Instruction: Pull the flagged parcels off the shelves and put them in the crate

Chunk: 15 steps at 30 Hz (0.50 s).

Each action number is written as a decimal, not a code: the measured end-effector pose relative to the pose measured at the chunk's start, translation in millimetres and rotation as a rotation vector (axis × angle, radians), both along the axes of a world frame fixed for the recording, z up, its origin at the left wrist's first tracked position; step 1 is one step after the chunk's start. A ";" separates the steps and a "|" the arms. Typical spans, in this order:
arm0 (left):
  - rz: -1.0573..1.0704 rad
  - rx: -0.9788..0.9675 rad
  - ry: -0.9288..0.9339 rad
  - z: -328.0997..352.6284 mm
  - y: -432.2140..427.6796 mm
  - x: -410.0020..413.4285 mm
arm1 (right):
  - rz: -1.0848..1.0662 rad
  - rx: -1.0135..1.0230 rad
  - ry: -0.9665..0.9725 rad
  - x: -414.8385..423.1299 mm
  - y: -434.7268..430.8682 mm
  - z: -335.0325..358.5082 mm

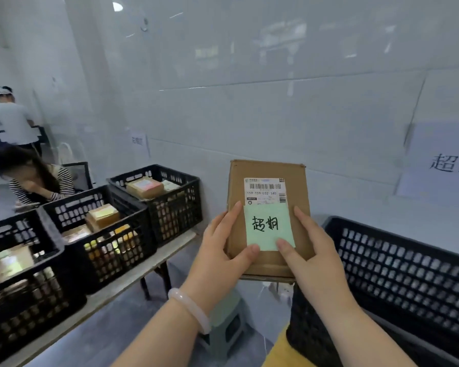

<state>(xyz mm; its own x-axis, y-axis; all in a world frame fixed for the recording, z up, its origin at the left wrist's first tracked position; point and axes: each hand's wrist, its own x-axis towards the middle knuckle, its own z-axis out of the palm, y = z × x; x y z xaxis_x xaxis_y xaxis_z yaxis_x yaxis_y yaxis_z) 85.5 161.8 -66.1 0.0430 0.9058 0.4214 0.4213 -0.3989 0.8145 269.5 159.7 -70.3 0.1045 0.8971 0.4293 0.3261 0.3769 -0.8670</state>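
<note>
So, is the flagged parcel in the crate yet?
Out. The left hand and right hand hold the parcel up, beside the black crate.

- The white shipping label [265, 190] on the flat brown cardboard parcel [265, 168] carries a barcode and, beneath it, "159 159 L02 140". Its smaller print is too fine to read.
- The pale green sticky note [266, 226] just under that label bears two handwritten black characters, "超期".
- The large white paper sheet [440, 160] on the tiled wall at right shows "超" and part of a second character, cut off by the frame edge.
- The small white paper [139, 141] on the wall farther left has print too blurred to read.
</note>
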 end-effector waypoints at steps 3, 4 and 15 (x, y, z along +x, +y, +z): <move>-0.151 -0.017 -0.037 -2.7 32.2 3.8 | -0.149 -0.018 -0.025 0.7 6.3 0.3; -0.205 -0.025 -0.048 -6.0 41.3 8.8 | -0.201 -0.026 -0.032 3.6 6.5 -1.3; -0.568 -0.147 -0.006 -38.2 101.1 106.9 | -0.534 -0.161 -0.078 79.4 3.5 -24.4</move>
